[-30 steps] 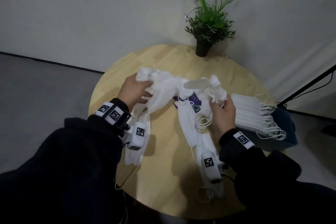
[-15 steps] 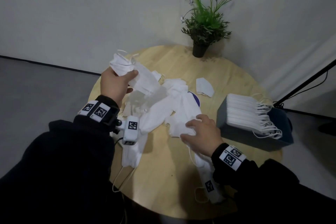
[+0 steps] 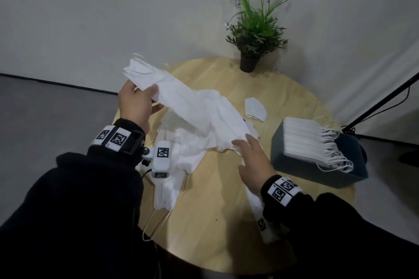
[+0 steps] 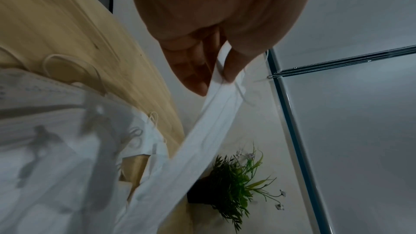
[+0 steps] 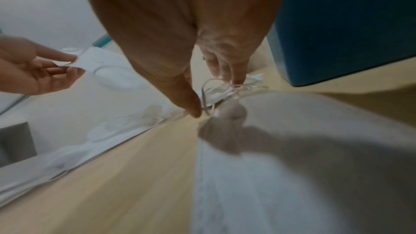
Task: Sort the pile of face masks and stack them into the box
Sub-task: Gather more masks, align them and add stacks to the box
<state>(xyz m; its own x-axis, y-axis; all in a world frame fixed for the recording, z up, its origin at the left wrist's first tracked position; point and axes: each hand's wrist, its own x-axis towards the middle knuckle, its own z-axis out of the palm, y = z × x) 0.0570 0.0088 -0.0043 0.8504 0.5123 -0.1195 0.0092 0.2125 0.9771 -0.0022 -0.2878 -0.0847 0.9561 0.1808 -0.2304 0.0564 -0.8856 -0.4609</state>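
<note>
My left hand [image 3: 145,95] grips one end of a bunch of white face masks [image 3: 172,88], lifted over the round wooden table's [image 3: 215,210] left side. The bunch slopes down into the loose pile of masks [image 3: 192,149]. In the left wrist view the thumb and fingers [image 4: 231,67] pinch the mask edge [image 4: 202,131]. My right hand [image 3: 251,158] rests with straight, spread fingers on the pile's right end; in its wrist view the right hand [image 5: 213,97] touches ear loops [image 5: 225,88]. A dark blue box [image 3: 317,172] at the right holds a neat stack of masks [image 3: 303,140].
One folded mask [image 3: 255,108] lies alone behind the pile. A potted plant [image 3: 254,36] stands at the table's far edge by the wall. A black stand leg [image 3: 385,99] and cable run along the floor at the right. More masks lie near the table's front edge [image 3: 165,190].
My left hand has lifted its bunch of masks up and to the left. My right hand has let go of the masks it held and come down flat on the pile.
</note>
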